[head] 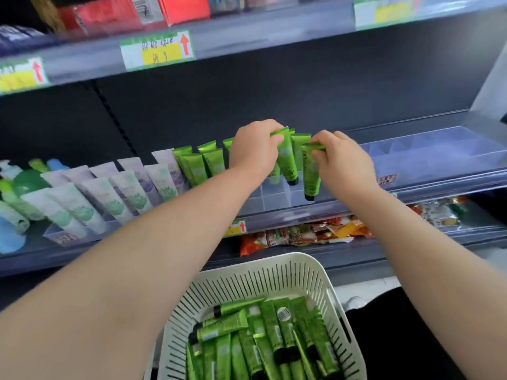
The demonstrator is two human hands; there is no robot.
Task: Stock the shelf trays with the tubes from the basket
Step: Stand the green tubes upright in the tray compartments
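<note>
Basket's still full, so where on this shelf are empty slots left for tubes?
Free: the clear tray compartments right of the right hand, and the front cells below the held green tubes. Crowded: left of the left hand, standing green tubes, then pale tubes.

Bright, even, cool-toned light with soft shadows; the back panel (274,86) mid-frame lies in shade. Motion blur smears the price labels (157,49) at upper left and red packets (181,8) along the top. Wide-angle distortion bows the shelf edges (274,31). The green tubes (263,338) in the basket (247,278) at bottom look sharper.
</note>
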